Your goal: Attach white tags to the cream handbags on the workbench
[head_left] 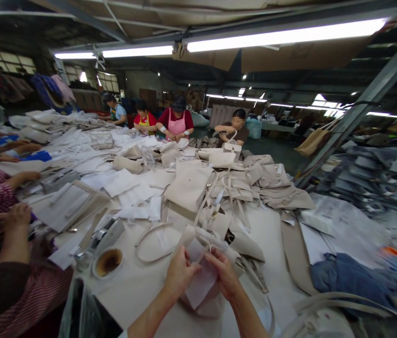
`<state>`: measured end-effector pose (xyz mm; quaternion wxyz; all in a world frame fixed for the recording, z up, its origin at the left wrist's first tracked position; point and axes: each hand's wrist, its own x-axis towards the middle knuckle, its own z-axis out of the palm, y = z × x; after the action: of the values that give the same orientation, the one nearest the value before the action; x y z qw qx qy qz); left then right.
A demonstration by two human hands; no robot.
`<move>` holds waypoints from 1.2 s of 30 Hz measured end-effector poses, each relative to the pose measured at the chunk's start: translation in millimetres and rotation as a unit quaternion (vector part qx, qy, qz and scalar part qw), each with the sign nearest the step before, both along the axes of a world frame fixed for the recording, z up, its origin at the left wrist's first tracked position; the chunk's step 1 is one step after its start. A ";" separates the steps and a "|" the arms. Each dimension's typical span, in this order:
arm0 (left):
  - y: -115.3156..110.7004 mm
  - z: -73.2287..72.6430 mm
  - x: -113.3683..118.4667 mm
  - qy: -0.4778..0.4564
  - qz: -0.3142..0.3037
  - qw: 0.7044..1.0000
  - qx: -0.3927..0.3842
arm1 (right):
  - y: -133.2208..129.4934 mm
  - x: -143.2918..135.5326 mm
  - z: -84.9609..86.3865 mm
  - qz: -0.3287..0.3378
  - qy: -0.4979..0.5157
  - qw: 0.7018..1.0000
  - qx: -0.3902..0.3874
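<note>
Close in front of me on the table lies a beige handbag [209, 307], partly covered by a white wrapping sheet [200, 286]. My left hand [180, 272] is closed, thumb and fingers pinching the sheet at the bag's left side. Beside it, my right hand [224, 271] pinches a thin pale cord [208, 243] near the top of the bag. Fingertips of both hands nearly meet, and what lies between them is partly hidden. Just beyond, a beige bag with a metal clasp [216, 218] touches the pile, and a looped strap [152, 241] rests to the left.
Beige bags [187, 185] and white sheets heap across the table. At left stand a cup of brown liquid [109, 262] and a grey metal device [102, 237], near a co-worker's arm [17, 230]. Blue denim cloth [356, 281] and plastic bags lie right, by a slanting post [363, 110].
</note>
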<state>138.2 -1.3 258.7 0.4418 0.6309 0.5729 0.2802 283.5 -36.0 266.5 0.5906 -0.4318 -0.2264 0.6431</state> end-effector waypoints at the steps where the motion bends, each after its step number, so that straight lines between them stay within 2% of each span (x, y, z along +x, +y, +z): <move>1: -2.3 1.8 0.1 0.020 -0.003 1.000 0.008 | 0.4 0.0 -0.9 0.002 -0.009 1.000 -0.004; 5: -7.8 15.0 -5.8 0.087 -0.019 0.995 0.047 | 2.9 1.7 -4.6 -0.013 -0.024 0.999 -0.019; 6: -6.7 18.7 -8.7 0.082 -0.013 0.994 0.070 | 3.6 2.5 -4.4 -0.014 -0.019 0.999 -0.021; 8: -0.4 24.7 -14.7 0.017 -0.002 0.996 0.084 | 5.1 4.0 -2.4 -0.010 -0.005 1.000 -0.025; 10: 8.4 27.7 -19.6 -0.076 -0.024 0.996 0.036 | 6.6 5.2 0.6 -0.010 0.009 1.000 -0.028; 12: 15.2 27.9 -22.1 -0.137 -0.076 0.987 -0.047 | 8.0 5.6 3.2 -0.017 0.021 0.999 -0.032; 16: 12.4 22.5 -19.9 -0.175 -0.144 0.962 -0.153 | 9.6 5.8 4.7 -0.023 0.037 0.998 -0.040; 19: 3.6 14.3 -15.9 -0.228 -0.145 0.938 -0.215 | 9.6 6.5 3.2 -0.021 0.037 0.998 -0.044; 22: -1.2 4.2 -12.7 -0.278 -0.110 0.922 -0.244 | 9.2 7.0 1.6 -0.017 0.027 0.998 -0.044; 25: -2.7 -4.1 -10.5 -0.276 -0.074 0.936 -0.204 | 9.1 6.4 2.1 -0.025 0.002 0.999 -0.037; 29: -8.6 -7.7 -8.5 -0.260 -0.036 0.959 -0.107 | 10.2 4.8 4.6 -0.059 -0.034 0.997 -0.028; 33: -19.4 -5.2 -9.4 -0.223 -0.089 0.970 -0.022 | 12.7 5.1 2.2 -0.065 -0.042 0.996 -0.035; 36: -24.2 -4.1 -10.3 -0.165 -0.090 0.982 0.031 | 12.6 7.5 -2.0 -0.050 -0.064 0.996 -0.025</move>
<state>127.9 -25.5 254.6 0.5341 0.6385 0.4236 0.3572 291.0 -23.4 264.5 0.5956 -0.4970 -0.2258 0.5893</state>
